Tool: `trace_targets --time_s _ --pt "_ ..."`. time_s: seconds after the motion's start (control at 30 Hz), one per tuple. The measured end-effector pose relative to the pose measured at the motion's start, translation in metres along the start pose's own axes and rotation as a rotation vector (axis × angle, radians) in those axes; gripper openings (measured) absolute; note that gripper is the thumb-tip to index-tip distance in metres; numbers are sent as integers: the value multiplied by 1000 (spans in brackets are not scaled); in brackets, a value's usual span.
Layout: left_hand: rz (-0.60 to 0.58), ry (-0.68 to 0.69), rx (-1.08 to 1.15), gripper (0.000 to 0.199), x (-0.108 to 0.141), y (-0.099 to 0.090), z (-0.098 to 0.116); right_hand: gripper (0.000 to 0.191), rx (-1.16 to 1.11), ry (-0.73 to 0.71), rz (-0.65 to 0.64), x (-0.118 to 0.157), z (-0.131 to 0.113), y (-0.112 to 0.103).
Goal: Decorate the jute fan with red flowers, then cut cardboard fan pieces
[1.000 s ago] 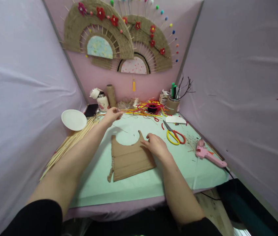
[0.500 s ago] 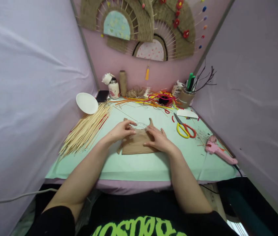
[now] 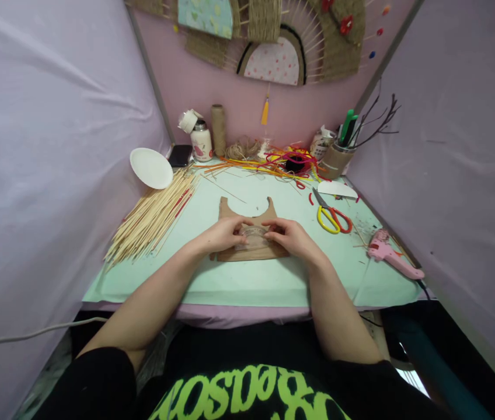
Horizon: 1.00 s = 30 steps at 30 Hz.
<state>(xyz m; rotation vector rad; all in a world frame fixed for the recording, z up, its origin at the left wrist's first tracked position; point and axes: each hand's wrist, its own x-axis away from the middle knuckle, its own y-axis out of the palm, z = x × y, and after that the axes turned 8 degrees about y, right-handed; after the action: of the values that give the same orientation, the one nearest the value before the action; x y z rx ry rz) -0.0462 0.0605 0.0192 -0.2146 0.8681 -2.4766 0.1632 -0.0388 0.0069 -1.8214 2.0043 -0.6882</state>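
Note:
A piece of brown cardboard (image 3: pixel 247 255) with a curved cut-out along its far edge lies on the table in front of me. On it rests a clear plastic protractor (image 3: pixel 255 233). My left hand (image 3: pixel 229 232) grips the protractor's left end between thumb and fingers. At the other end, my right hand (image 3: pixel 289 235) pinches it with thumb and forefinger. Both hands lie low over the cardboard and hide parts of its sides.
Thin wooden sticks (image 3: pixel 151 219) are heaped at the left beside a white bowl (image 3: pixel 151 168). To the right lie scissors (image 3: pixel 333 216) and a pink glue gun (image 3: pixel 390 255). Colourful cords (image 3: pixel 286 163), a bottle (image 3: pixel 201 142) and a pen holder (image 3: pixel 335 160) line the back.
Both hands have drawn the protractor toward me, from the curved cut-out onto the middle of the cardboard. The cut-out edge now shows. The head view has tilted down slightly.

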Motion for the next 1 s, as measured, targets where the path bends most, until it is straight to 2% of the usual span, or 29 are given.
trace_targets --time_s 0.13,0.37,0.6,0.77,1.0 --pt "-7 63 -113 51 2 1 3 29 37 6 -40 0 1 0" --pt "-69 107 -255 51 7 -1 10 32 35 53 -129 4 -4 -3" --pt "-105 151 -350 51 10 0 8 25 59 89 -164 6 -8 -2" --pt "-134 149 -364 48 10 -1 9 25 50 23 -169 5 -4 -3" --pt "-146 202 -349 51 10 -2 14 48 135 -182 -158 3 1 0"
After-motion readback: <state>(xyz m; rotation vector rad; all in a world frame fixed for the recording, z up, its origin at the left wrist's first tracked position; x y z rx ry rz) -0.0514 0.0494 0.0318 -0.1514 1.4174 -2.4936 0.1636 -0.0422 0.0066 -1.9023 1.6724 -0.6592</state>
